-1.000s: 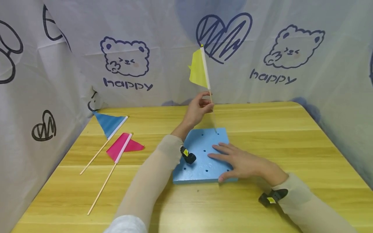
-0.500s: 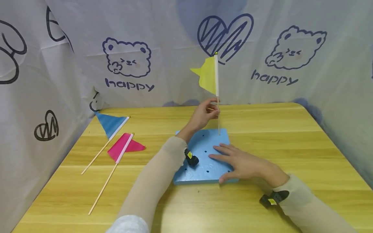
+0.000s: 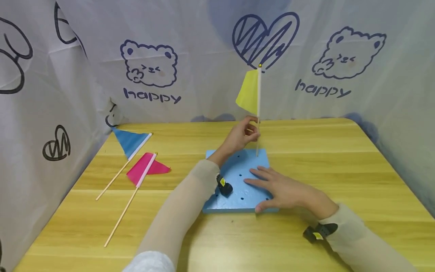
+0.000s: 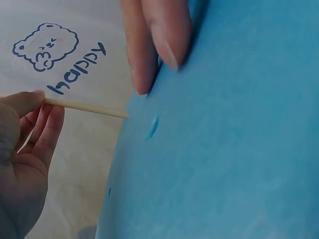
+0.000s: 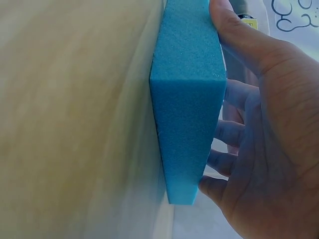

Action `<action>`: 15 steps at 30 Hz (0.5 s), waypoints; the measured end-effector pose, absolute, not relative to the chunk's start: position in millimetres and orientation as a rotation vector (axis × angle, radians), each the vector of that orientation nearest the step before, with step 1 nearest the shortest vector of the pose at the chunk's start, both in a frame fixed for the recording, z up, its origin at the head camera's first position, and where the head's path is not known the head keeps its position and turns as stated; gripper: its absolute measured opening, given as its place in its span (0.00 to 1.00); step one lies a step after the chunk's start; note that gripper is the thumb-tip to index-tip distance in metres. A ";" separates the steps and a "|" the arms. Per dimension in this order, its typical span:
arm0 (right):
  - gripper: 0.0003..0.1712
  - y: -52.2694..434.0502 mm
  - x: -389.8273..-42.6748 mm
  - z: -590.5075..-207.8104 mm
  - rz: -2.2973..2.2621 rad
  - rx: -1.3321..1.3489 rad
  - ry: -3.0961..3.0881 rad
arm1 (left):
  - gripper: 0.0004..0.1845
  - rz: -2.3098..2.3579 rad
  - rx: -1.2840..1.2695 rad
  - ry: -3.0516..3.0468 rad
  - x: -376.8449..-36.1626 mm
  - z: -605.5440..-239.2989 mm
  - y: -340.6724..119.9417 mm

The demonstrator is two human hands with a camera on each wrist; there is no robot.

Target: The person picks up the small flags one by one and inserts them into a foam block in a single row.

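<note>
A yellow flag (image 3: 249, 92) stands nearly upright on its thin wooden stick. My left hand (image 3: 239, 136) pinches that stick below the cloth, and in the left wrist view the stick (image 4: 89, 108) runs from the fingertips to the board's surface. The stick's lower end meets the blue foam board (image 3: 229, 189) near its far right corner; how deep it sits I cannot tell. Several small holes dot the board. My right hand (image 3: 283, 189) rests with spread fingers on the board's right side, the thumb at the near edge; the right wrist view shows the foam block (image 5: 187, 114) beside these fingers.
To the left on the wooden table (image 3: 340, 162) lie a blue flag (image 3: 130, 142) and a pink flag (image 3: 141, 170), their sticks pointing toward the near left. A printed cloth (image 3: 204, 68) hangs behind the table and along its sides.
My left hand has moved right and slightly down with the yellow flag, whose stick went from leaning left to nearly upright. The right hand stays on the board.
</note>
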State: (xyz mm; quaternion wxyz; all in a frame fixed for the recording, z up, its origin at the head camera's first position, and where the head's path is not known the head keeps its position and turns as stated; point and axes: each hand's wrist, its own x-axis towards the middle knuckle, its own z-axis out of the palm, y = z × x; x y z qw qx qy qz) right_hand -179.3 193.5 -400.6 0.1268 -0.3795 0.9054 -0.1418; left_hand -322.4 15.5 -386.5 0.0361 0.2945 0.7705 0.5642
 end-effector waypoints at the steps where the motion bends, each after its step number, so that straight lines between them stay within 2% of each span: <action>1: 0.53 193.6 -179.5 -400.4 -0.409 -1.104 2.638 | 0.21 1.733 0.903 2.368 -321.8 -385.9 15.3; 15: 0.49 193.8 -178.8 -399.6 -0.398 -1.119 2.612 | 0.18 1.698 0.907 2.323 -322.3 -386.8 12.6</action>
